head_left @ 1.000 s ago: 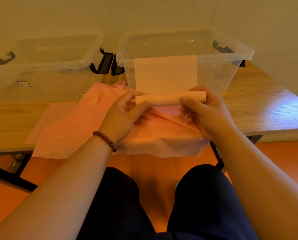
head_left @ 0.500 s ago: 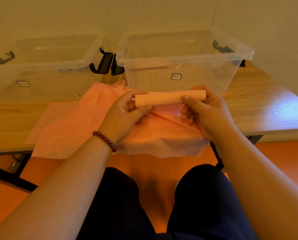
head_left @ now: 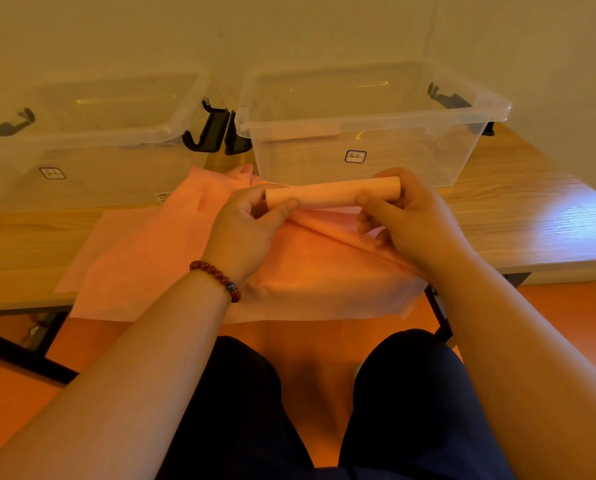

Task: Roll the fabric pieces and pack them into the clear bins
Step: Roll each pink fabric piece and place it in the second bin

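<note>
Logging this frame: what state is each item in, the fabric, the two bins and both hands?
Pink fabric roll: fully rolled into a tight tube.
Loose pink fabric sheets: unrolled, flat on the wooden table, overhanging its near edge.
Left clear plastic bin: lid off, no roll visible inside.
Right clear plastic bin: lid off, no roll visible inside.
Left hand: grips the roll's left end.
Right hand: grips the roll's right end.

Front wall of the right clear bin (head_left: 414, 161): a small dark-outlined badge (head_left: 355, 156) with rounded corners, carrying a line of script too small to read. Front wall of the left clear bin (head_left: 109, 174): a similar outlined label (head_left: 52, 173), its marks likewise unreadable. Lower right corner of the same wall: a white barcode sticker (head_left: 163, 196), bars visible, digits not legible
</note>
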Demonstrator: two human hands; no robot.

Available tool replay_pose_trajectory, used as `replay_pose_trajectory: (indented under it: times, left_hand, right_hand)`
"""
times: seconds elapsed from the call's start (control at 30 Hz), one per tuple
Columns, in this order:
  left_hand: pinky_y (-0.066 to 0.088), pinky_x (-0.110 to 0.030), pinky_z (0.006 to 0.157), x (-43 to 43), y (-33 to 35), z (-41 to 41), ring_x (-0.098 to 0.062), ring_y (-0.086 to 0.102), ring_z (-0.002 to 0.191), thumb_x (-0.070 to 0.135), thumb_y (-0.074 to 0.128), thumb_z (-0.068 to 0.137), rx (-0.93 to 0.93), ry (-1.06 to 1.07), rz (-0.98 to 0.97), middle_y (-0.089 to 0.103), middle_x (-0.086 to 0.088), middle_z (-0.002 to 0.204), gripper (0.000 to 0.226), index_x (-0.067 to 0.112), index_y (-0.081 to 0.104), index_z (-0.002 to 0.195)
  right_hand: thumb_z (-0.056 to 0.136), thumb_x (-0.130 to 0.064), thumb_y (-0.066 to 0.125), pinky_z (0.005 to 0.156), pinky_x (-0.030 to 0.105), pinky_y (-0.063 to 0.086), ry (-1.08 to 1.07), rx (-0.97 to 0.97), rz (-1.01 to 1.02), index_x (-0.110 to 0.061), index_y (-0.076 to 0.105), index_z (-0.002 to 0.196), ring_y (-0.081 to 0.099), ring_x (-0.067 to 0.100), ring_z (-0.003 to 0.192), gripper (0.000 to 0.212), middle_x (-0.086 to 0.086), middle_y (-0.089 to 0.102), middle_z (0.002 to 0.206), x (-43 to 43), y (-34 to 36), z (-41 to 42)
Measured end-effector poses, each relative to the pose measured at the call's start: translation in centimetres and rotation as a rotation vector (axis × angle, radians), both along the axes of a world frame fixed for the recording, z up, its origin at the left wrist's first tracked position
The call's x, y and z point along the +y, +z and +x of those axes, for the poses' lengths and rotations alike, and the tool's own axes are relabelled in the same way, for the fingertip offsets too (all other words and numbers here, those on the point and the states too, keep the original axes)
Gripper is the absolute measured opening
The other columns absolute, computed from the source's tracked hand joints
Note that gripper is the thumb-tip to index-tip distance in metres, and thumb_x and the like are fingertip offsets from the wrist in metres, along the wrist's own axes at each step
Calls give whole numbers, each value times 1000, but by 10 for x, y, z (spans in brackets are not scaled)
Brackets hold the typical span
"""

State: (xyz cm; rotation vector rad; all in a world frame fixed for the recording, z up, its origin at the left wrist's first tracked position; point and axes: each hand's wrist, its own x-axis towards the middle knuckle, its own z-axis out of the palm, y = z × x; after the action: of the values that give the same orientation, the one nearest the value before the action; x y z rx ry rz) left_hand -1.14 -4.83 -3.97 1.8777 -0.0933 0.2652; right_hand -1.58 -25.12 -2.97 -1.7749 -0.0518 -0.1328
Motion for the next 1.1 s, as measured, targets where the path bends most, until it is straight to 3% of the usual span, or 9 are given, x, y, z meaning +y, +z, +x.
replay_pose_trajectory:
  times: [0.1,0.23,0.4,0.53,0.63,0.73,0.8,0.93,1.1]
  left_hand:
    - [46,-5,66,-1,4,2,18,57,76,26,66,88,32,-19,-49,63,22,90,13,38,64,90]
    - [48,-13,71,2,6,5,11,58,82,24,67,87,81,-8,-92,63,23,92,15,37,65,93]
    - [44,-8,67,5,11,9,26,51,70,22,69,86,53,-4,-21,55,33,81,13,34,66,91]
    - [44,-25,96,5,16,11,-2,51,116,29,68,86,4,31,192,61,8,118,11,39,63,86]
    - [37,-39,108,6,22,11,-15,43,131,34,69,84,21,18,188,55,1,134,13,45,64,85]
    - [49,-14,83,7,29,10,8,58,102,29,67,87,14,-37,59,65,14,105,16,44,63,85]
    - [45,-3,64,6,33,9,21,56,76,26,65,88,-8,-51,-1,60,23,90,16,41,60,88]
    - [52,-23,84,8,38,13,8,54,88,35,65,87,-25,8,-50,55,12,100,15,45,58,96]
    - [57,-34,84,7,42,12,-5,64,91,24,74,80,9,-5,-126,67,3,105,27,42,61,96]
  right_hand:
    - [92,-30,65,58,34,54,-15,2,-102,-34,57,100,71,18,70,13,-1,71,74,-2,2,4]
    - [90,-37,66,58,28,54,-40,-21,-315,-34,58,104,59,2,52,17,-5,68,73,-5,5,6]
    - [85,-39,70,65,15,37,-85,-111,-405,-36,58,95,48,1,77,16,-9,52,99,-8,5,12]
    - [81,-36,75,67,10,33,-115,-160,-442,-31,60,94,44,5,80,20,-8,45,111,-8,6,15]
    - [83,-34,74,71,18,40,-116,-157,-374,-27,64,97,49,4,84,19,-11,56,102,-8,11,14]
    - [83,-33,74,76,21,45,-107,-150,-247,-34,64,102,56,8,93,22,-12,64,98,-8,17,12]
    - [83,-34,74,81,37,52,-90,-164,-177,-44,59,101,62,20,92,25,4,67,97,-5,21,10]
    - [88,-34,69,82,49,51,-93,-180,-113,-46,58,93,61,33,90,17,21,64,100,0,32,7]
    - [86,-23,71,74,33,54,-52,-114,22,-37,60,95,60,7,77,20,-3,66,91,0,36,12]
